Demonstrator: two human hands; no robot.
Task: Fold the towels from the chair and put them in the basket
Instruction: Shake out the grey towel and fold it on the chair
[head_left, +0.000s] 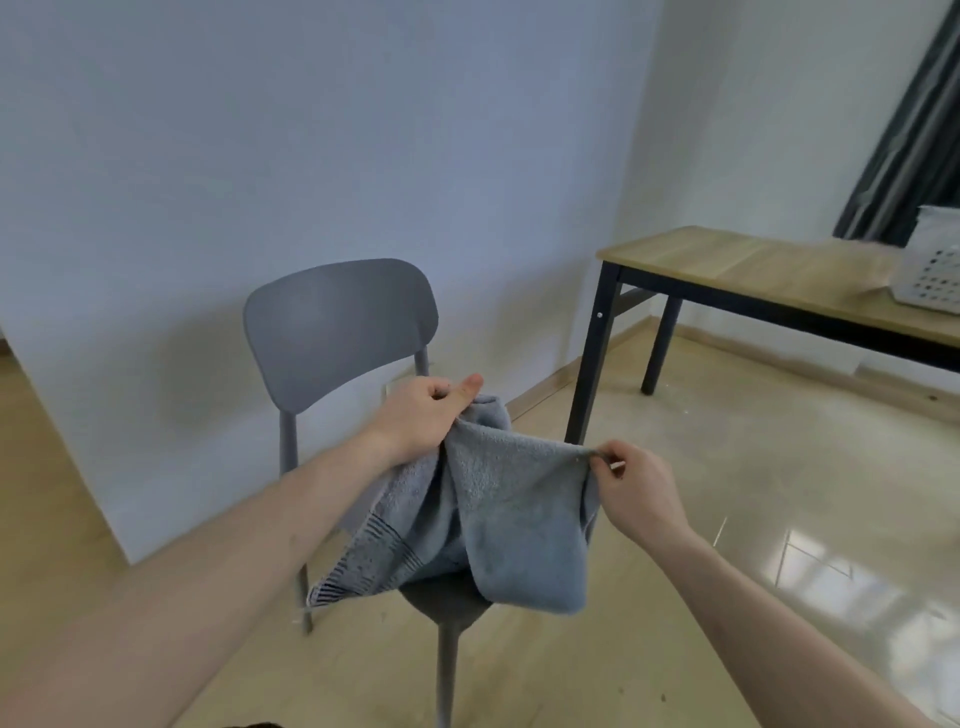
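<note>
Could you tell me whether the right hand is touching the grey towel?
Touching: the head view shows the right hand pinching the grey towel's upper edge.

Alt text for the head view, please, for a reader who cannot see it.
Both hands hold a grey-blue towel above a grey chair: the left hand grips one part, the right hand pinches an edge. A white basket sits on a wooden table at right.

- Blue-grey terry towel, dark striped band at one end.
- Plain grey plastic chair.
- Light wood-topped table, black frame.
- White perforated plastic basket.
</note>
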